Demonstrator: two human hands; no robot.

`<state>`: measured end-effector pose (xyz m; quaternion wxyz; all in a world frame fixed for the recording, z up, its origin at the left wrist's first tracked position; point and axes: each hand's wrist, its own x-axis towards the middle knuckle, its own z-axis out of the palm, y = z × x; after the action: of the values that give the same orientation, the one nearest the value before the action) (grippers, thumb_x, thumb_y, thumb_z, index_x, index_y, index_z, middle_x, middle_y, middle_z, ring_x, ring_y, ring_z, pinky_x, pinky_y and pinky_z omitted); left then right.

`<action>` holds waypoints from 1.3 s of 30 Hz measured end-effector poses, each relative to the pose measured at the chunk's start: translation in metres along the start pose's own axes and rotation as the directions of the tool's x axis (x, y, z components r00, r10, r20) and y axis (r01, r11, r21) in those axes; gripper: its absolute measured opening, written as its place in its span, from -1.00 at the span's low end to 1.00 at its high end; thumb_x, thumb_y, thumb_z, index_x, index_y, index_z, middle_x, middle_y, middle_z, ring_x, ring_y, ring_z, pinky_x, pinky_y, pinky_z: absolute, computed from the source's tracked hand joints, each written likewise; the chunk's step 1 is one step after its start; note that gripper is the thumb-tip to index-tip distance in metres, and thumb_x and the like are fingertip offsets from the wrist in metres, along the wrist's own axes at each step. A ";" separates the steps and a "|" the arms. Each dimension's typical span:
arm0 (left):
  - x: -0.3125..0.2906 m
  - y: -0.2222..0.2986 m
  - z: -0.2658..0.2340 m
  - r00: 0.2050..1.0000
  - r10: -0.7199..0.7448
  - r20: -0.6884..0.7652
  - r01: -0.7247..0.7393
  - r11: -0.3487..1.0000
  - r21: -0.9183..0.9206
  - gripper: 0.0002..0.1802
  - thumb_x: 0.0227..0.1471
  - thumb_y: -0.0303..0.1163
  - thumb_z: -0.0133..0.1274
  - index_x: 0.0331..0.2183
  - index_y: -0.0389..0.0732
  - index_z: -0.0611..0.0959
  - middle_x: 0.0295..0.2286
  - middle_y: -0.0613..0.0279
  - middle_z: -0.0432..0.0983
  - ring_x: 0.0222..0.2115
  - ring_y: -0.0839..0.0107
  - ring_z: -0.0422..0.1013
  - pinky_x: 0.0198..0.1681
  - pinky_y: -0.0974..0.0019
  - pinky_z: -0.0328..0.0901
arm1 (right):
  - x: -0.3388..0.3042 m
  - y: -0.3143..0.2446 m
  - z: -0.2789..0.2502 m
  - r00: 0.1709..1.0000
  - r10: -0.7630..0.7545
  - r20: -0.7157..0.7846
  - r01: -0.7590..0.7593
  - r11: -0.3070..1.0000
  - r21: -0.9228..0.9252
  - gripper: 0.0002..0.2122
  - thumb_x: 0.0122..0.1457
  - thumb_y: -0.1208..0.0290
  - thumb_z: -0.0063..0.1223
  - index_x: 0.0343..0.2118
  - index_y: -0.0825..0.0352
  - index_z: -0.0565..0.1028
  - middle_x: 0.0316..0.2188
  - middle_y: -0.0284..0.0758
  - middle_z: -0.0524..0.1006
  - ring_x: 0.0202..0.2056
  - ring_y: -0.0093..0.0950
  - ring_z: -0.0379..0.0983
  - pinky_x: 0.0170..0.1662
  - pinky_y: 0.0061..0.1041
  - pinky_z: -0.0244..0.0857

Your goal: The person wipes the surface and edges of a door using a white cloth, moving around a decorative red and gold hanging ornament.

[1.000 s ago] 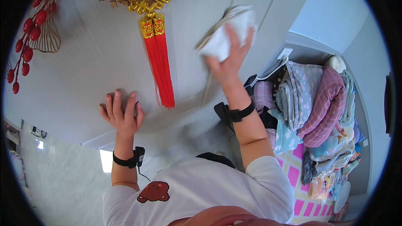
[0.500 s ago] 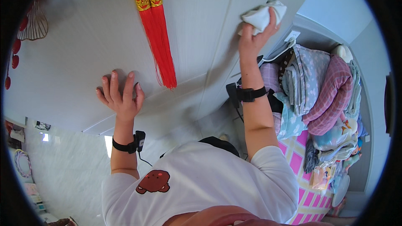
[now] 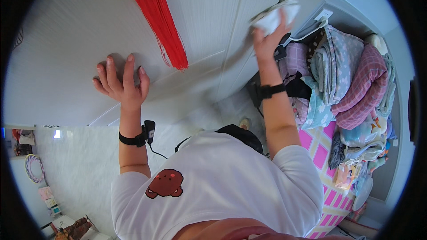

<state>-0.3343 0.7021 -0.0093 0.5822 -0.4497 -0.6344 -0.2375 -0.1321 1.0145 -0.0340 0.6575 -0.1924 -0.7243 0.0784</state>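
My right hand [image 3: 269,40] presses a folded white cloth [image 3: 271,20] against the pale grooved door panel [image 3: 200,13], near its right edge. The fingers curve over the cloth, and its far side is hidden. My left hand [image 3: 122,82] lies on the same panel lower and to the left, fingers spread, holding nothing. Between the hands, a red tassel [image 3: 162,22] with a gold top hangs against the panel.
On the right, folded bedding [image 3: 333,62] and a rolled pink plaid quilt [image 3: 362,89] are heaped on a pink checked bed [image 3: 320,149]. A wall socket [image 3: 324,14] has a white cable. Pale tiled floor [image 3: 80,160] lies at lower left, with a coiled hoop [image 3: 34,169] near the wall.
The view has shifted, so the tassel and door sit higher in it. My right hand, still holding the cloth, has moved slightly on the panel; my left hand stays spread on the door.
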 end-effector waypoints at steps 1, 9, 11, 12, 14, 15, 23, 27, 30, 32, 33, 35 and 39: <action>0.000 0.000 0.001 1.000 0.001 0.009 -0.001 1.000 0.000 -0.59 -0.06 -0.20 0.04 -0.12 -0.07 0.59 0.10 -0.03 0.21 0.19 0.04 0.00 0.24 0.02 -0.33 | 0.021 -0.002 0.003 0.991 0.103 -0.082 -0.096 0.991 0.089 -0.29 -0.14 0.30 0.12 0.14 0.37 0.16 0.12 0.09 0.09 0.20 0.12 -0.18 0.24 0.04 -0.31; 0.002 0.000 0.003 1.000 0.004 0.000 -0.004 1.000 0.012 -0.59 -0.05 -0.15 0.03 -0.12 -0.05 0.59 0.09 -0.02 0.20 0.17 0.01 0.01 0.19 -0.02 -0.27 | -0.042 -0.063 0.029 0.986 -0.124 0.109 0.117 0.991 0.067 -0.27 -0.25 0.23 0.25 0.10 0.20 0.29 0.13 0.19 0.04 0.19 0.17 -0.11 0.20 0.16 -0.23; 0.003 -0.001 0.002 1.000 0.013 0.004 -0.013 1.000 -0.007 -0.59 -0.05 -0.13 0.04 -0.13 -0.04 0.60 0.09 -0.02 0.20 0.17 0.01 0.01 0.19 -0.02 -0.27 | -0.083 -0.048 0.024 0.948 -0.214 0.236 0.214 0.977 0.026 -0.27 -0.28 0.22 0.28 0.09 0.16 0.32 0.15 0.17 0.03 0.19 0.16 -0.10 0.19 0.18 -0.23; 0.003 -0.001 0.003 1.000 0.006 -0.004 -0.006 1.000 -0.017 -0.58 -0.06 -0.12 0.04 -0.13 -0.03 0.60 0.08 -0.02 0.21 0.17 0.01 0.01 0.18 -0.02 -0.28 | -0.095 -0.040 0.019 0.878 -0.310 0.366 0.330 0.944 0.007 -0.28 -0.31 0.22 0.31 0.07 0.12 0.34 0.17 0.14 0.01 0.19 0.14 -0.08 0.18 0.21 -0.23; 0.001 -0.002 0.002 1.000 0.012 0.000 -0.012 1.000 -0.016 -0.58 -0.06 -0.12 0.04 -0.13 -0.02 0.60 0.08 -0.02 0.20 0.17 0.02 0.01 0.18 -0.02 -0.29 | -0.106 -0.018 0.009 0.907 -0.202 0.370 0.252 0.963 -0.091 -0.26 -0.30 0.25 0.30 0.09 0.11 0.32 0.18 0.10 0.02 0.19 0.14 -0.08 0.19 0.17 -0.20; 0.000 -0.003 0.001 1.000 0.015 0.002 -0.015 1.000 -0.010 -0.58 -0.06 -0.11 0.05 -0.13 -0.01 0.60 0.08 -0.01 0.20 0.17 0.02 0.00 0.18 -0.03 -0.30 | -0.107 -0.007 0.003 0.925 -0.099 0.366 0.176 0.967 -0.185 -0.24 -0.29 0.27 0.30 0.12 0.11 0.29 0.19 0.05 0.04 0.19 0.13 -0.07 0.19 0.14 -0.18; -0.003 -0.002 0.006 1.000 0.005 0.003 -0.005 1.000 -0.031 -0.61 -0.06 -0.09 0.04 -0.16 0.01 0.62 0.10 -0.01 0.18 0.20 0.01 -0.06 0.20 -0.02 -0.39 | -0.027 0.010 0.007 0.878 0.459 -0.137 -0.448 0.888 0.102 -0.35 -0.03 0.46 -0.05 0.19 0.43 0.07 0.15 0.09 0.09 0.19 -0.02 -0.01 0.24 -0.25 -0.15; -0.001 -0.002 0.008 1.000 0.002 -0.010 -0.003 0.998 -0.058 -0.62 -0.07 -0.08 0.04 -0.19 0.02 0.64 0.11 -0.02 0.19 0.21 0.01 -0.07 0.22 0.00 -0.43 | -0.086 -0.044 0.028 0.939 0.343 -0.011 -0.343 0.939 0.005 -0.30 -0.06 0.45 0.01 0.19 0.44 0.03 0.15 0.19 0.02 0.19 0.12 -0.11 0.24 -0.08 -0.23; -0.002 -0.003 0.010 0.999 0.036 -0.021 -0.037 0.996 -0.081 -0.63 -0.06 -0.06 0.04 -0.20 0.03 0.65 0.11 -0.01 0.19 0.21 0.01 -0.08 0.21 -0.01 -0.43 | -0.137 -0.076 0.038 0.926 0.344 0.153 -0.358 0.931 0.073 -0.25 -0.13 0.46 0.10 0.17 0.41 0.03 0.15 0.27 -0.07 0.18 0.28 -0.22 0.24 0.03 -0.28; -0.002 -0.003 0.010 0.999 0.047 -0.008 -0.047 0.996 -0.078 -0.64 -0.06 -0.06 0.04 -0.21 0.04 0.66 0.10 -0.01 0.20 0.21 0.02 -0.08 0.21 -0.01 -0.43 | -0.158 -0.088 0.034 0.925 0.302 0.230 -0.321 0.946 0.049 -0.24 -0.15 0.47 0.11 0.17 0.42 0.02 0.16 0.28 -0.10 0.18 0.30 -0.25 0.23 0.03 -0.27; -0.003 -0.002 0.010 0.999 0.050 -0.001 -0.050 0.997 -0.064 -0.64 -0.06 -0.05 0.04 -0.22 0.05 0.66 0.10 0.00 0.20 0.21 0.02 -0.08 0.21 -0.01 -0.42 | -0.164 -0.092 0.033 0.918 0.247 0.311 -0.271 0.962 0.037 -0.22 -0.17 0.47 0.13 0.17 0.42 0.02 0.17 0.28 -0.12 0.18 0.32 -0.28 0.23 0.04 -0.26; -0.005 -0.003 0.010 0.999 0.054 0.000 -0.053 0.996 -0.069 -0.65 -0.05 -0.04 0.03 -0.23 0.05 0.66 0.10 0.00 0.20 0.21 0.03 -0.08 0.20 -0.01 -0.42 | -0.161 -0.084 0.031 0.908 0.298 0.295 -0.313 0.950 0.004 -0.23 -0.13 0.46 0.11 0.18 0.43 0.00 0.17 0.27 -0.13 0.18 0.28 -0.24 0.23 0.00 -0.24; -0.008 -0.007 0.010 0.998 0.064 0.010 -0.063 0.996 -0.067 -0.66 -0.05 -0.02 0.02 -0.25 0.08 0.67 0.10 0.02 0.22 0.21 0.04 -0.07 0.19 -0.04 -0.40 | -0.096 0.007 0.036 0.835 0.507 -0.215 -0.514 0.857 0.024 -0.33 0.04 0.44 -0.04 0.21 0.49 -0.03 0.16 0.14 0.04 0.20 0.04 -0.07 0.26 -0.17 -0.21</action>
<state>-0.3459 0.7048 -0.0178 0.5701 -0.4904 -0.6150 -0.2373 -0.1606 0.9895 -0.1293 0.6832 -0.3971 -0.5731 0.2171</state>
